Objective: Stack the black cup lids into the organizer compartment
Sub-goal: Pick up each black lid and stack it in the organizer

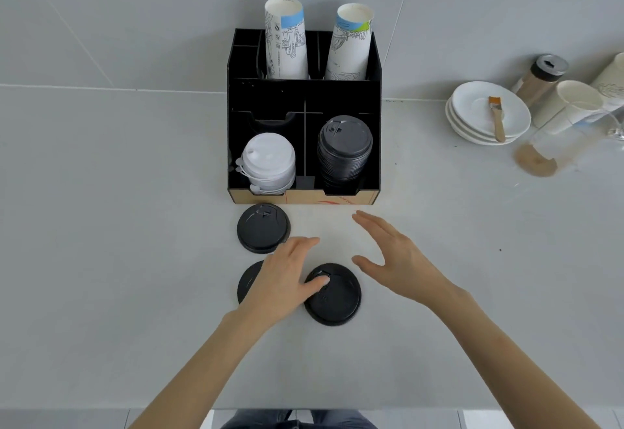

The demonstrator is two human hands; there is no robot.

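Note:
Three loose black cup lids lie on the grey counter in front of a black organizer (pixel 268 94). One lid (pixel 262 228) sits nearest the organizer. A second lid (pixel 248 280) is partly hidden under my left hand (pixel 287 276). The third lid (pixel 337 300) lies to the right, and my left thumb rests on its top. My right hand (pixel 393 253) hovers open above the counter, right of that lid, touching nothing. The organizer's front right compartment holds a stack of black lids (pixel 344 148). Its front left compartment holds white lids (pixel 268 161).
Two tall paper cup stacks (pixel 287 40) stand in the organizer's rear slots. At the right are stacked white saucers (pixel 472 117) with a small brush (pixel 497 117), a shaker jar (pixel 540 77), paper cups (pixel 570 104) and a brown stain (pixel 535 160). A wall rises behind.

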